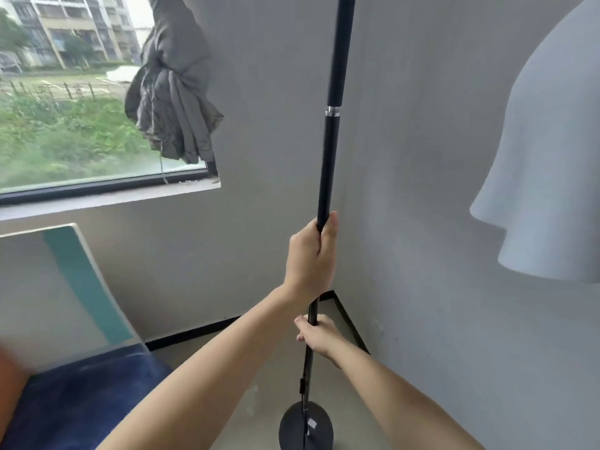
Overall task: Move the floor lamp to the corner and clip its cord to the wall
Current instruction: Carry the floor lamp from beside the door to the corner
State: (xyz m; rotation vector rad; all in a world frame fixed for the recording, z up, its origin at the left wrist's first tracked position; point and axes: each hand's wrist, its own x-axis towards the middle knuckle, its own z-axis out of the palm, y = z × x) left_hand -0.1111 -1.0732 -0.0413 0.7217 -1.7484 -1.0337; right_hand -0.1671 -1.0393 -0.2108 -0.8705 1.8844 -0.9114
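Gripping the lamp pole (328, 164) with both hands, I had the floor lamp standing close to the corner of the room. Nearest me, its round black base (306, 425) sat on the pale floor (233, 384), with a small white label on its top. A thin black cord (304, 384) ran down alongside the lower pole to the base, carrying a small dark block partway down; I could not tell where the cord went after that.

My right hand (319, 336) was wrapped shut around the lower part of the pole, fingers curled round it from the right. Above it, my left hand (311, 254) was clamped on the pole as well, thumb pointing up along the shaft. Higher still, a silver ring joined two black sections of the pole, which ran out of the top of the view.

To my left lay a blue cushion (81, 394) with a white and teal panel (65, 287) leaning behind it. The white lampshade (552, 173) hung large at the right, in front of the grey wall (422, 157). Beyond the pole, a black skirting strip (194, 334) met in the corner. Farther off, a knotted grey curtain (172, 92) hung beside the window (65, 125), which showed grass and buildings outside.
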